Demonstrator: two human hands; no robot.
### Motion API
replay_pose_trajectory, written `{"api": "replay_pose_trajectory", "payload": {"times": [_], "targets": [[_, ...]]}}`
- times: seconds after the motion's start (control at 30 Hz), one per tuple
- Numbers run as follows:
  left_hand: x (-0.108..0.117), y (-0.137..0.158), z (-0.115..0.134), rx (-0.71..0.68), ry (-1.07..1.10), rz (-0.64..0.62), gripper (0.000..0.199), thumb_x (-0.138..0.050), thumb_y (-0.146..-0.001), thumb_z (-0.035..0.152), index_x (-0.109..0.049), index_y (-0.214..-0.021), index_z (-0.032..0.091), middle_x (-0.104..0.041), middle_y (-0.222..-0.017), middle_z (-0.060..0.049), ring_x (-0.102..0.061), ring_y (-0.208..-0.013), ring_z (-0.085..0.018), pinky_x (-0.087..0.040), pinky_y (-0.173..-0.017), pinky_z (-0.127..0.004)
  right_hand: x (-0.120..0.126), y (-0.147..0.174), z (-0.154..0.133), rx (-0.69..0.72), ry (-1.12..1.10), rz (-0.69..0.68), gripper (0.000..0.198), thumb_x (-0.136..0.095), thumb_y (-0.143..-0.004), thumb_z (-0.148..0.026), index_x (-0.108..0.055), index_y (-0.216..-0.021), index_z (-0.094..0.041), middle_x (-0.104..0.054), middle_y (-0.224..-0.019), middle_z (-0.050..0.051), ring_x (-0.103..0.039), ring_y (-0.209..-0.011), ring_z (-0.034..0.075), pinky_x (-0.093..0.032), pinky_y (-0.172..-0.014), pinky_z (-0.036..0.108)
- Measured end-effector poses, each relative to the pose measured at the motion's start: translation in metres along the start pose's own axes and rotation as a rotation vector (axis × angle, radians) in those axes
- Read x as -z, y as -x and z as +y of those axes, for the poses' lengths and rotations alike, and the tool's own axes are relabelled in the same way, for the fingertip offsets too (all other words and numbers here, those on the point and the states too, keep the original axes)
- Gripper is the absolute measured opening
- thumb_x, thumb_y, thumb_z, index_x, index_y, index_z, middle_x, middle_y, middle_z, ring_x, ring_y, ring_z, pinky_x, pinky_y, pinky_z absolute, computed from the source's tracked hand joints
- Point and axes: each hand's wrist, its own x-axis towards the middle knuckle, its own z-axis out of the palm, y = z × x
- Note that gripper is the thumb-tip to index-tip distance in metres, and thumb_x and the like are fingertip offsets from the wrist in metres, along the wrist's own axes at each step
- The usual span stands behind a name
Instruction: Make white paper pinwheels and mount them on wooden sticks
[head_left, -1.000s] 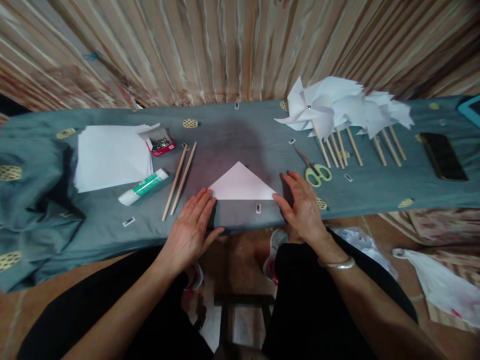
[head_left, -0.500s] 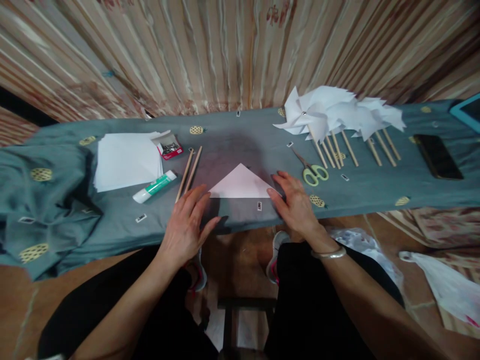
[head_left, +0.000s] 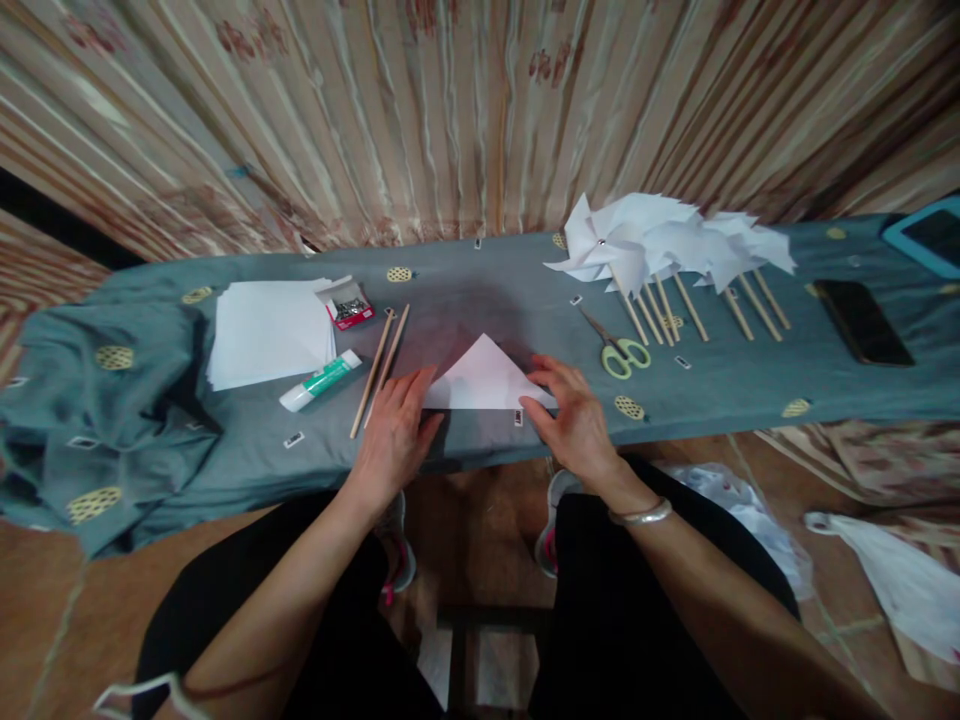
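A sheet of white paper [head_left: 484, 380], folded into a triangle, lies on the cloth-covered table with its point away from me and its long edge towards me. The fingers of my left hand [head_left: 397, 425] rest at its left corner, the thumb held apart. At the right corner is my right hand [head_left: 574, 415], its thumb on the paper and its forefinger spread away from the thumb. Both hands are open, and they cover the two corners in part. Left of my left hand lie two wooden sticks [head_left: 381, 365].
To the left are stacked white sheets [head_left: 270, 335], a glue stick [head_left: 321, 380] and a red box of small metal pieces [head_left: 349, 303]. Green-handled scissors [head_left: 624, 357], several paper pinwheels [head_left: 660, 240] on sticks, a phone [head_left: 862, 320] and a blue-edged device [head_left: 926, 235] lie to the right.
The view has shifted slightly. My right hand has drawn inward a little along the triangle's right side. My left hand remains at the left corner, and the paper stays folded.
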Motion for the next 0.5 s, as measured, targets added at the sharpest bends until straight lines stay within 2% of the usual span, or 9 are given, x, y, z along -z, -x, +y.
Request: {"api": "replay_pose_trajectory", "payload": {"times": [0.1,0.17,0.3,0.4,0.5], "targets": [[0.005,-0.011,0.011,-0.029,-0.013,0.090,0.066,-0.062,-0.089,0.024,-0.034,-0.148,0.015,-0.057,-0.136,-0.019,-0.054,-0.123,-0.032,-0.046,-0.106,-0.051,0.008,-0.003,-0.003,0.001,-0.041,0.068,0.010,-0.059,-0.091,-0.026,-0.066,-0.089,-0.020,-0.072,-0.115,0.011,-0.066,-0.107,0.026,-0.053,-0.095,0.044],[0.007,-0.019,0.022,-0.071,-0.023,0.139,0.072,-0.064,-0.088,0.024,-0.030,-0.150,0.014,-0.048,-0.146,-0.021,-0.046,-0.134,-0.033,-0.041,-0.111,-0.051,0.015,-0.007,-0.003,-0.003,-0.035,0.122,0.007,-0.061,-0.090,-0.025,-0.065,-0.085,-0.022,-0.074,-0.109,0.009,-0.068,-0.101,0.024,-0.054,-0.090,0.041],[0.007,-0.029,0.046,-0.179,-0.069,0.151,0.064,-0.058,-0.092,0.020,-0.031,-0.150,0.025,-0.037,-0.156,-0.017,-0.032,-0.146,-0.032,-0.035,-0.115,-0.052,0.022,-0.011,-0.006,0.037,0.101,0.191,0.008,-0.059,-0.090,-0.023,-0.065,-0.086,-0.020,-0.073,-0.108,0.011,-0.067,-0.098,0.025,-0.053,-0.090,0.043],[0.003,-0.031,0.059,-0.209,-0.082,0.108,0.052,-0.050,-0.096,0.021,-0.040,-0.145,0.035,-0.033,-0.159,-0.010,-0.028,-0.148,-0.031,-0.035,-0.114,-0.052,0.019,-0.008,-0.015,0.043,0.154,0.091,0.015,-0.053,-0.092,-0.022,-0.066,-0.087,-0.020,-0.071,-0.118,0.012,-0.065,-0.102,0.027,-0.051,-0.093,0.045],[-0.002,-0.034,0.061,-0.204,-0.058,0.062,0.043,-0.048,-0.097,0.021,-0.051,-0.138,0.034,-0.041,-0.156,-0.008,-0.032,-0.147,-0.029,-0.033,-0.114,-0.054,0.012,-0.001,-0.023,0.043,0.132,-0.025,0.020,-0.048,-0.093,-0.020,-0.067,-0.086,-0.020,-0.070,-0.120,0.011,-0.065,-0.101,0.026,-0.052,-0.092,0.045]]}}
